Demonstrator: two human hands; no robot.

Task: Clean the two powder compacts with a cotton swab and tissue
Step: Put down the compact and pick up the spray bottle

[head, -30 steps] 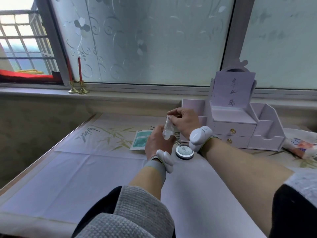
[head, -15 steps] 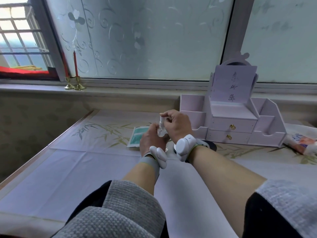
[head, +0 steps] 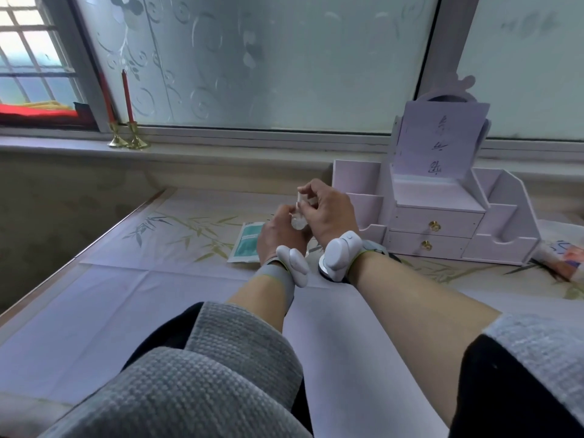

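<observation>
Head camera looks down past grey knitted sleeves (head: 196,384) and bare forearms, each wrist wearing a white tracker, to two hands meeting over a table (head: 94,311) covered in pale, bamboo-printed paper. The left hand (head: 278,237) curls around a small clear wrapper (head: 297,222); the right hand (head: 330,213) pinches what appears to be a cotton swab (head: 298,199), its thin white stick rising toward twelve o'clock. Drawing it out well likely means pulling straight along the stick, the lower hand steady, the tip kept off skin and table. One compact (head: 321,269) lies on the table beneath the right wrist, only a silver sliver showing; the second cannot be made out. At nine o'clock from the hands lies a flat teal packet (head: 248,243), possibly the tissues. At two o'clock stands a lilac drawer organiser (head: 442,226), just beside the right hand, so that elbow has little room. Farther off, at ten o'clock, two red candles (head: 126,93) stand on the sill.
</observation>
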